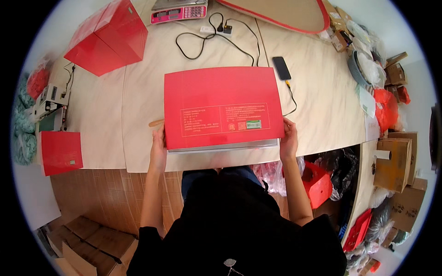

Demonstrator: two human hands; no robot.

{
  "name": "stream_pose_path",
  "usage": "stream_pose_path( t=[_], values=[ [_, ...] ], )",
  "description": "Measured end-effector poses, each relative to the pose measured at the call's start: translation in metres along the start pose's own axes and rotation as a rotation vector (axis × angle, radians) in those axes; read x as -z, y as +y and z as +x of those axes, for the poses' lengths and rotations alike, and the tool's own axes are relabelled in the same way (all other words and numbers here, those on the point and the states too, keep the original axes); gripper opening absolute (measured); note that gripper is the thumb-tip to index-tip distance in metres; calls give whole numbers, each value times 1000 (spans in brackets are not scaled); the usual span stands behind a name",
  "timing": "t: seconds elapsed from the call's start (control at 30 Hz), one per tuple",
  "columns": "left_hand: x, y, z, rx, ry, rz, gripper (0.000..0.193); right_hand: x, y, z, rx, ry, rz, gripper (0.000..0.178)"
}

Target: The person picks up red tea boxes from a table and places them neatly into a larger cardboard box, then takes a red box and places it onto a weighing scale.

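Observation:
A large flat red box (223,92), with printed panels and a small green-and-white sticker, lies in front of me over the table. My left hand (159,143) grips its near left edge, fingers partly hidden behind the side. On the near right edge my right hand (289,139) holds it the same way. From under the box's near side shows a strip of a flat silver-grey thing (225,148), whose kind I cannot make out. Beside my left fingers, a light wooden stick or handle (156,123) sticks out.
Red boxes (108,39) stand stacked at the far left, and another red box (61,152) sits at the left edge. A pink scale (178,14), power strip (216,31), black cables and a phone (282,68) lie beyond. Cardboard boxes (392,164) and bags crowd the right.

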State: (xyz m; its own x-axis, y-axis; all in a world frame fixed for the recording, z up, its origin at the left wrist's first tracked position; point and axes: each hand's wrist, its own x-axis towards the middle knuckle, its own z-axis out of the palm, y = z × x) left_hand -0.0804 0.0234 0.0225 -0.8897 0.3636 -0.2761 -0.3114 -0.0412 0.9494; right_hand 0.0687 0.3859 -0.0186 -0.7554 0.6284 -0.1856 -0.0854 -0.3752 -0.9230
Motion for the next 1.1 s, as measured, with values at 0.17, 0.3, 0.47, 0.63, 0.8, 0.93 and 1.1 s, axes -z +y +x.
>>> stream_pose_path(
  t=[0.17, 0.3, 0.47, 0.63, 0.8, 0.93, 1.1],
  values=[
    [7, 15, 13, 128, 42, 273, 58, 6, -19, 7, 17, 51, -387, 37],
    [-7, 9, 33, 163, 104, 293, 52, 18, -25, 31, 101, 121, -466, 30],
    [-44, -2, 59, 124, 136, 244, 53, 25, -19, 50, -177, 167, -396, 35],
    [-66, -16, 69, 92, 93, 279, 52, 31, -32, 54, -464, 211, -53, 51],
    [-61, -14, 72, 190, 65, 235, 52, -3, -71, 50, -463, 225, -45, 58],
    [-25, -16, 73, 209, 133, 204, 54, -27, -58, 50, -334, 198, -346, 56],
    [19, -2, 59, 209, 232, 276, 56, -59, -9, 53, -93, -26, -678, 49]
  ],
)
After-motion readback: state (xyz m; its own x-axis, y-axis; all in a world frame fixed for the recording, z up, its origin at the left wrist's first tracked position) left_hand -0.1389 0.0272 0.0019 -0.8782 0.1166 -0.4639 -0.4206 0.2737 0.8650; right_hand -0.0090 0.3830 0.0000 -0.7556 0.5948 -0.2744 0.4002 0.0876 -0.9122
